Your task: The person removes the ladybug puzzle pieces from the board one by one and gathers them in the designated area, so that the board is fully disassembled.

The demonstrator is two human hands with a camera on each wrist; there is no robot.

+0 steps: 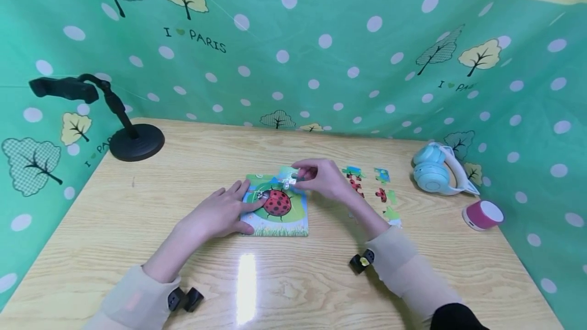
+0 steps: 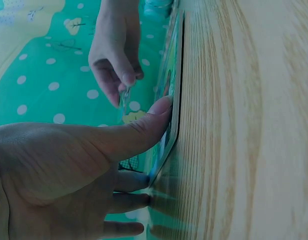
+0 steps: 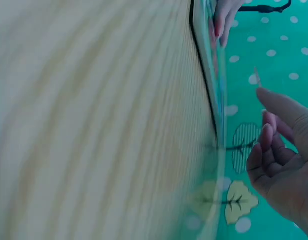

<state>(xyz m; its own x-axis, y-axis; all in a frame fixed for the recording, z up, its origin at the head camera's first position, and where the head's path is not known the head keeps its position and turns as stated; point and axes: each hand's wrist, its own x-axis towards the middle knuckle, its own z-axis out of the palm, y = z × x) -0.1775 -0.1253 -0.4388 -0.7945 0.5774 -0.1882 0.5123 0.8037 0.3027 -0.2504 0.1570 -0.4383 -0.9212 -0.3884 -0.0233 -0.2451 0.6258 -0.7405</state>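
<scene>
A square ladybug jigsaw puzzle lies flat on the wooden table. My left hand rests on its left side with fingers spread and straight; in the left wrist view the thumb touches the puzzle's edge. Over the upper right part, my right hand pinches a pale blue-green puzzle piece between thumb and fingers. Seen from the right wrist, this piece is edge-on, held above the board. Several loose puzzle pieces lie to the right, some partly hidden by the right forearm.
Blue-and-white headphones and a pink-and-white cylinder stand at the right of the table. A black stand is at the back left. Green patterned cloth hangs behind and at both sides.
</scene>
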